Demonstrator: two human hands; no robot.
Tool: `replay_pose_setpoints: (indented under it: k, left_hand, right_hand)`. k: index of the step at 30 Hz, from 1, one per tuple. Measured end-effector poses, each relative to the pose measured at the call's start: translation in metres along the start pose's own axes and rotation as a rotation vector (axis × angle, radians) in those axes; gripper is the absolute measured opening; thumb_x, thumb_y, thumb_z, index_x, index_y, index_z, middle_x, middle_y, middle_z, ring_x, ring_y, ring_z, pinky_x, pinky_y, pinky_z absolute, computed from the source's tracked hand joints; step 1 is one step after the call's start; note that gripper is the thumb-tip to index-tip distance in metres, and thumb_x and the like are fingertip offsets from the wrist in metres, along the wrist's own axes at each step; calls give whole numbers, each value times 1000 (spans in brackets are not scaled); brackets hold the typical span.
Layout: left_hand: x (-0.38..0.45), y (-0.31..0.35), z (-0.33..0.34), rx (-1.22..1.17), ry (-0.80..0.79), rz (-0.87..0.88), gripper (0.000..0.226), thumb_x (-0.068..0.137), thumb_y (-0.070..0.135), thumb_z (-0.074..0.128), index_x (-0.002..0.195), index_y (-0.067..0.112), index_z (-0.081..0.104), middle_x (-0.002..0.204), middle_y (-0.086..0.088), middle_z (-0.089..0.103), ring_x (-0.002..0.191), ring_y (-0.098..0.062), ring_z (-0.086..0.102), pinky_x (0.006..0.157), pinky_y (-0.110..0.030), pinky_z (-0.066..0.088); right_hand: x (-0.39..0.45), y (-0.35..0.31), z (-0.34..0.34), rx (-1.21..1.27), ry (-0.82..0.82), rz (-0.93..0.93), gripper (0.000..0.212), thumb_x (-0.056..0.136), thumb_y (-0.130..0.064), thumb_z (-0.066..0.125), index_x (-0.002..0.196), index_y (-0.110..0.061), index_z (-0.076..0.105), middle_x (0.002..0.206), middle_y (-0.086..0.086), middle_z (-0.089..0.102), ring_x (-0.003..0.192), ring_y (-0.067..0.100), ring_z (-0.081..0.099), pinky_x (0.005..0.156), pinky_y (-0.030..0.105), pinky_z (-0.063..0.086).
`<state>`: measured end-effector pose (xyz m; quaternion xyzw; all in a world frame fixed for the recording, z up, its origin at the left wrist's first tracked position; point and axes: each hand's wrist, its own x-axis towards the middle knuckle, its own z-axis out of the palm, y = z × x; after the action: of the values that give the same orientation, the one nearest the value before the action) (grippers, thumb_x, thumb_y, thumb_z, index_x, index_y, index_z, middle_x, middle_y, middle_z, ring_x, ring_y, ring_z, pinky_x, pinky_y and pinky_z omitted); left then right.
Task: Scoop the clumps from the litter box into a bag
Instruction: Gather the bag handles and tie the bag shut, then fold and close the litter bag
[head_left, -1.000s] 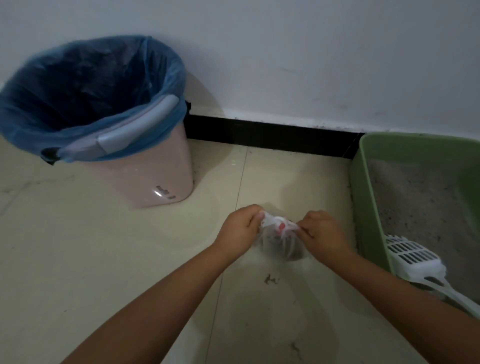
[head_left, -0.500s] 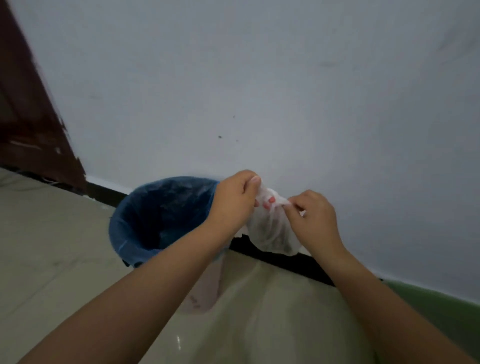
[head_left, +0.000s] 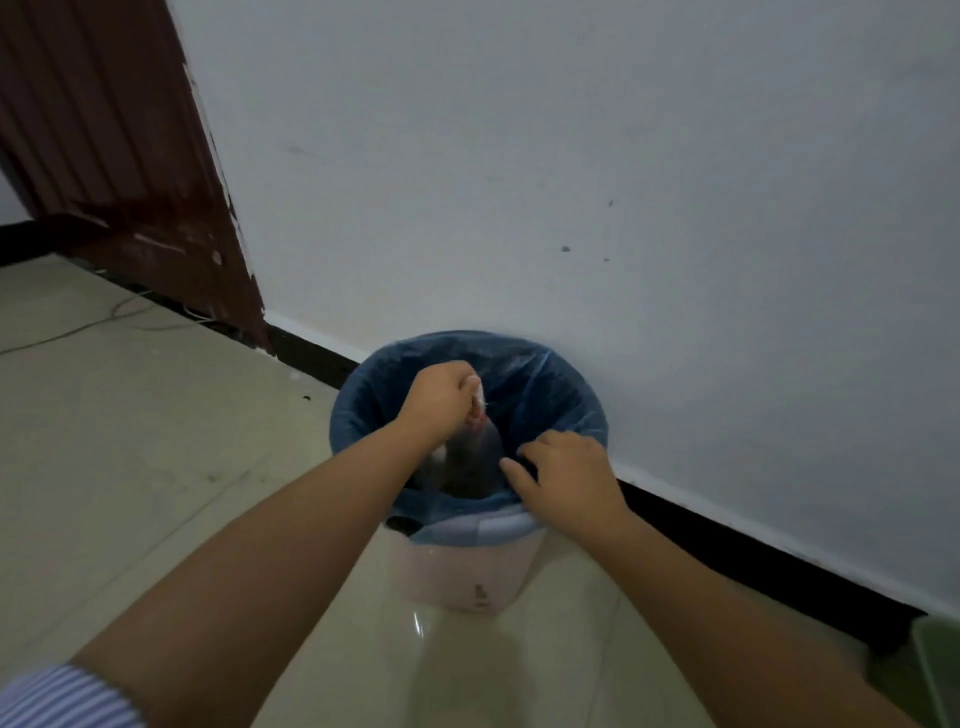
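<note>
A small white plastic bag (head_left: 475, 462) with dark clumps inside hangs over the mouth of the pink trash bin (head_left: 462, 577), which is lined with a blue liner (head_left: 550, 384). My left hand (head_left: 441, 402) grips the bag's gathered top and holds it inside the bin's opening. My right hand (head_left: 563, 473) hovers over the bin's near right rim with its fingers spread and holds nothing. A corner of the green litter box (head_left: 937, 670) shows at the lower right edge.
The bin stands against a white wall with a black baseboard (head_left: 727, 566). A dark red door (head_left: 119, 156) is at the upper left, with a thin cable (head_left: 78, 327) lying on the beige tiled floor.
The bag rose from the floor beside the litter box and travelled to the bin. My right hand let go of it; my left hand alone now holds it down in the bin's opening.
</note>
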<state>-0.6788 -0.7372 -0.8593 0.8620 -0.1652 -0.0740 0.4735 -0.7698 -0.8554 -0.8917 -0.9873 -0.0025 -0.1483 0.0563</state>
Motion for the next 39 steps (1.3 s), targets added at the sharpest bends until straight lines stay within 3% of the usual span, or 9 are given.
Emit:
replay_pose_setpoints:
  k: [4,7,12,18,22,25,30,36,39]
  left_hand:
    - [3,-25,5,249,-61,-60,30,97,3,38,82,-1,65,88,-18,65,92,-33,61,90,-36,50]
    - [0,-29,4,584,-159,-96,26,94,4,43,108,3,65,107,-16,64,99,-30,58,88,-37,48]
    - [-35,-28,3,834,-168,-24,29,97,23,41,107,9,64,105,-11,66,96,-27,60,78,-34,47]
    - [-85,4,-32,956,-329,-154,41,99,37,30,133,19,46,151,-9,29,140,-24,24,114,-42,18]
    - [-113,48,-92,886,-284,-222,46,101,34,29,143,18,28,158,-6,9,146,-25,6,117,-43,11]
    - [-146,80,-158,842,-249,-309,49,102,32,25,148,21,17,159,-2,4,147,-24,1,118,-42,4]
    - [-210,129,-297,782,-113,-501,48,102,34,21,149,25,15,159,4,2,147,-22,-5,119,-42,0]
    - [-299,168,-477,709,25,-742,49,102,38,19,150,28,14,159,5,3,147,-21,-5,119,-41,0]
    - [-338,167,-540,677,48,-845,49,102,39,18,150,28,14,159,5,4,147,-21,-5,119,-41,0]
  right_hand:
    - [-14,8,23,-32,230,-70,53,83,-35,31,50,-12,65,50,3,64,53,23,60,75,29,28]
    - [-22,12,35,21,402,-129,40,81,-20,37,47,-7,52,46,9,52,48,23,49,67,30,28]
    - [-27,13,44,87,523,-122,53,94,-24,24,50,-6,48,49,12,46,60,20,32,67,30,29]
    - [-25,9,4,-189,-125,-143,74,98,-32,3,55,-12,60,53,5,58,51,25,58,76,34,36]
    - [-7,-37,-65,-218,-470,-178,71,98,-37,6,98,-15,73,99,11,73,94,28,69,84,43,54]
    - [10,-103,-126,-170,-452,-200,48,80,-37,36,98,-13,73,99,10,74,94,29,71,76,45,56]
    - [49,-244,-237,-70,-437,-354,45,79,-36,43,108,-15,70,112,10,71,103,32,67,83,50,53]
    - [73,-427,-358,128,-597,-385,78,80,-49,-2,145,-18,27,155,8,24,145,27,16,117,45,12]
    - [78,-496,-381,116,-711,-431,60,94,-46,10,148,-21,16,158,4,12,146,23,5,119,41,6]
